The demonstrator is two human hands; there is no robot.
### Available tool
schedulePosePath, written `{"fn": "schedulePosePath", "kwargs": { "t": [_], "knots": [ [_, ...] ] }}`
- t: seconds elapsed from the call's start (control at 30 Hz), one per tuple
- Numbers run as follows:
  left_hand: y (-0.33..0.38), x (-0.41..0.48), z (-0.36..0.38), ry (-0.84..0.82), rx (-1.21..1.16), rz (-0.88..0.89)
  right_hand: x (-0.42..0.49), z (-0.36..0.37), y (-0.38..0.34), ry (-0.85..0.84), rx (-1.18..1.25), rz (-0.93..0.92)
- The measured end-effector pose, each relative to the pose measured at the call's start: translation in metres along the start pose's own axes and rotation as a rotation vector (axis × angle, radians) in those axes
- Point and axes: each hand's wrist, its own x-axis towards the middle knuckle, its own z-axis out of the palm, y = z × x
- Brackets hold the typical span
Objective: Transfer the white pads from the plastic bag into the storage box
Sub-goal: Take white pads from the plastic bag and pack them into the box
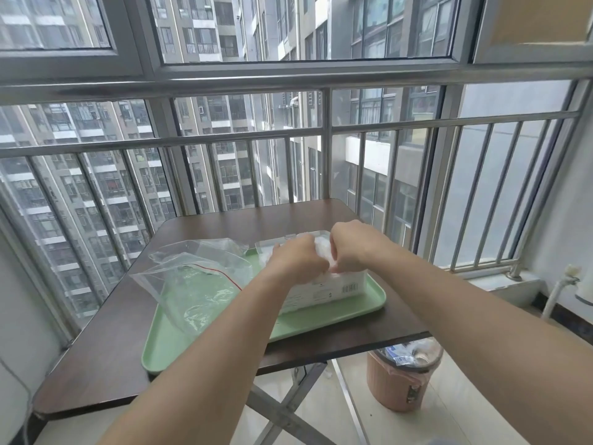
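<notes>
The white pads (322, 252) show as a crinkled, pale bundle at the open top of the storage box (324, 292), a white rectangular box with a barcode on its side. Your left hand (295, 261) and right hand (349, 248) meet over it, fingers (316, 268) curled down, gripping the bundle from either side. The box stands on the right half of a smooth mint-green tray (337, 311) with rounded corners. The plastic bag (199, 281), clear and creased with a red seal line, lies slack on the tray's left half. The tray rests on a dark wood-grain folding desk (122, 342) beside a steel balcony railing (224, 138) and glass facing tower blocks. A pink bin (401, 380) stands on the pale tiled floor (385, 425).
</notes>
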Motion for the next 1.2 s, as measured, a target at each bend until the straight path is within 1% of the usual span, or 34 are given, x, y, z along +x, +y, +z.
{"fn": "schedulePosePath", "kwargs": {
  "t": [0.1,0.2,0.27,0.37,0.43,0.47,0.53,0.6,0.63,0.67,0.73,0.77,0.83,0.97,1.1,1.13,1.2],
  "knots": [
    [0.004,-0.012,-0.011,0.076,-0.041,0.079,-0.005,-0.003,-0.003,0.016,-0.063,0.015],
    [0.009,-0.034,-0.037,0.15,-0.09,0.205,-0.011,-0.01,-0.007,0.114,-0.094,0.009],
    [0.006,-0.059,-0.061,0.177,-0.118,0.301,-0.018,-0.017,-0.014,0.18,0.035,-0.027],
    [-0.014,-0.099,-0.097,0.205,-0.039,0.389,-0.037,-0.033,-0.034,0.154,0.398,-0.162],
    [-0.039,-0.12,-0.118,0.19,0.061,0.374,-0.055,-0.043,-0.054,0.102,0.62,-0.253],
    [-0.052,-0.128,-0.127,0.161,0.123,0.336,-0.064,-0.045,-0.065,0.069,0.704,-0.29],
    [-0.074,-0.136,-0.135,0.084,0.267,0.221,-0.079,-0.047,-0.084,-0.014,0.822,-0.351],
    [-0.092,-0.138,-0.135,0.078,0.352,0.141,-0.091,-0.043,-0.106,-0.103,0.877,-0.444],
    [-0.099,-0.136,-0.132,0.114,0.371,0.129,-0.096,-0.039,-0.117,-0.13,0.852,-0.502],
    [-0.106,-0.135,-0.13,0.169,0.373,0.122,-0.1,-0.034,-0.128,-0.143,0.769,-0.567],
    [-0.114,-0.131,-0.128,0.298,0.33,0.085,-0.104,-0.02,-0.145,-0.14,0.492,-0.651],
    [-0.115,-0.13,-0.128,0.362,0.298,0.061,-0.104,-0.012,-0.151,-0.137,0.363,-0.648],
    [-0.115,-0.129,-0.131,0.466,0.238,0.036,-0.106,0.003,-0.159,-0.147,0.186,-0.602],
    [-0.105,-0.131,-0.135,0.561,0.135,0.055,-0.11,0.015,-0.16,-0.219,-0.113,-0.566],
    [-0.095,-0.133,-0.135,0.572,0.096,0.133,-0.097,0.001,-0.164,-0.266,-0.24,-0.559],
    [-0.094,-0.133,-0.135,0.579,0.088,0.148,-0.094,-0.007,-0.167,-0.273,-0.238,-0.543],
    [-0.094,-0.132,-0.136,0.591,0.061,0.164,-0.085,-0.024,-0.171,-0.233,-0.194,-0.52]
  ]
}}
